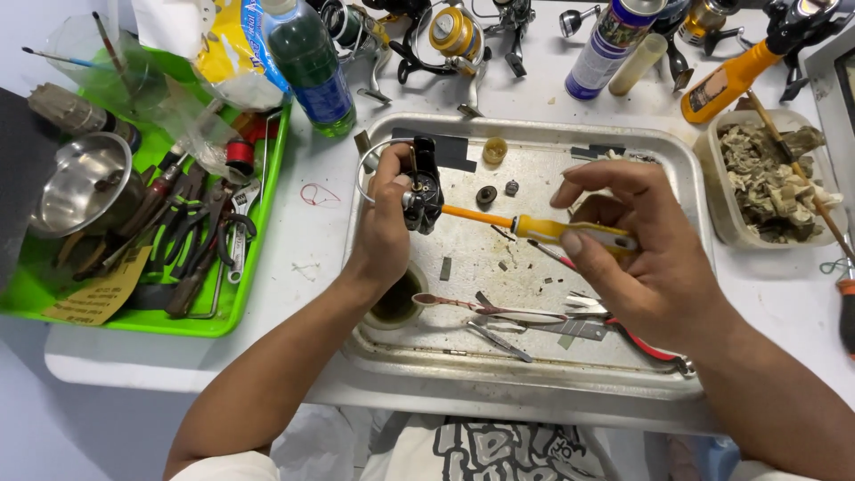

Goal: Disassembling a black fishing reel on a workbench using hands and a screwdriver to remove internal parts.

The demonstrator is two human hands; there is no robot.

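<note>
Left hand point(385, 223) clamped round small, rigid reel point(422, 191), right hand point(641, 258) pinching light screwdriver point(534, 227) by handle; probably greasy, best gripped by body.

The screwdriver point(543, 229) had a yellow handle and an orange shaft, set against a black reel part point(422, 189). The metal tray point(659, 156) was dull silver on a white counter point(312, 240). At left, the tool tray point(254, 267) was bright green; far behind it, a bottle point(312, 67) showed dark green with a blue label.
</note>
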